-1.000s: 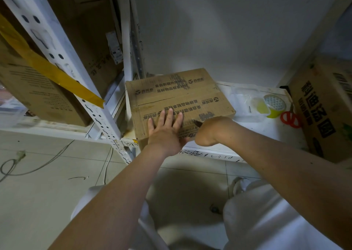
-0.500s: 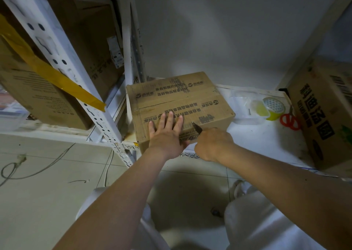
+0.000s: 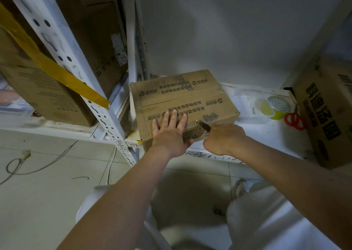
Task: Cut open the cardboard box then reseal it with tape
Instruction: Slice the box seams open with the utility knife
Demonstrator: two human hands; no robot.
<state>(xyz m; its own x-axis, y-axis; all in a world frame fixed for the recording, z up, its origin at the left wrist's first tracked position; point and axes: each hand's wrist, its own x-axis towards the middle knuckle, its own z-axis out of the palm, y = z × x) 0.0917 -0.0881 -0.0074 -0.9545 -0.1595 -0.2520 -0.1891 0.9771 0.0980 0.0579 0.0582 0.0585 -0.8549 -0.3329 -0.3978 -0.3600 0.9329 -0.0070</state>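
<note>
Two hands on the cardboard box [image 3: 182, 99], which sits on the white shelf [image 3: 266, 135]: my left hand [image 3: 169, 133] flat, fingers spread; my right hand [image 3: 222, 137] fisted round the knife [image 3: 204, 125], tip at the top's near edge. Tape roll [image 3: 279, 107], scissors [image 3: 294, 119] well right, unobstructed.

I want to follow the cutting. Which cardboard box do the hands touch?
The small flat box on the white shelf: left hand presses it, right hand holds a blade there.
</note>
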